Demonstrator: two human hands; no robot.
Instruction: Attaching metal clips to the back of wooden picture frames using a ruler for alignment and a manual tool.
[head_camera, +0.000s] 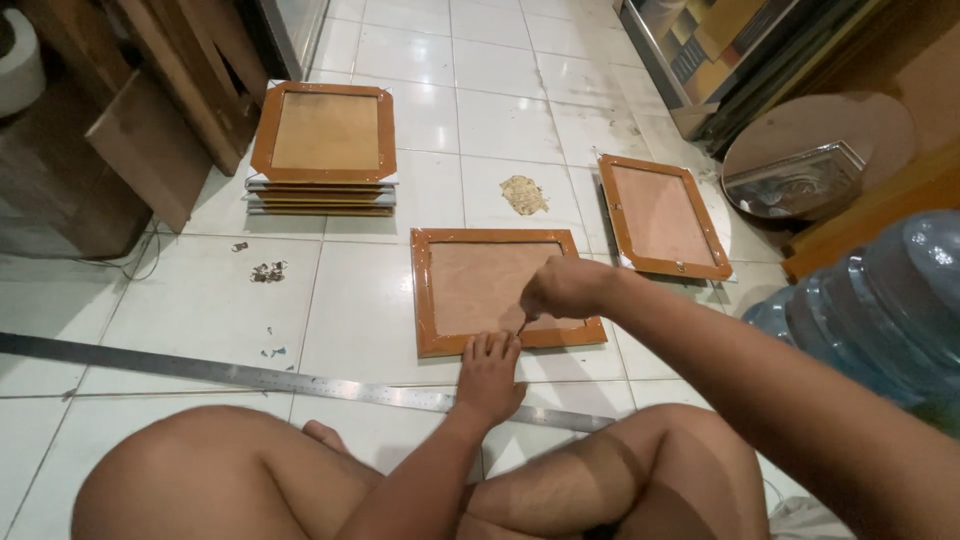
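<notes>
**Hands on frame, floor**

My left hand (488, 368) lies flat, fingers spread, on the near edge of the brown frame (500, 290), face-down mid floor (200, 300). My right hand (562, 288) is pinched shut w/ sthg thin, tip at same edge. Steel ruler (250, 376) just beside, near side. Frame stack (323, 145) at far left, another frame (662, 216) to the right.

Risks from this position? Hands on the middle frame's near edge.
1. Left hand steadies the frame right beside the right hand, which seems to press something thin into the near edge; a slip could jab the left fingers.
2. Small metal bits lie loose on the tiles near the bare legs; they might get knelt on.
3. The ruler lies just past the knees and could get kicked.
</notes>
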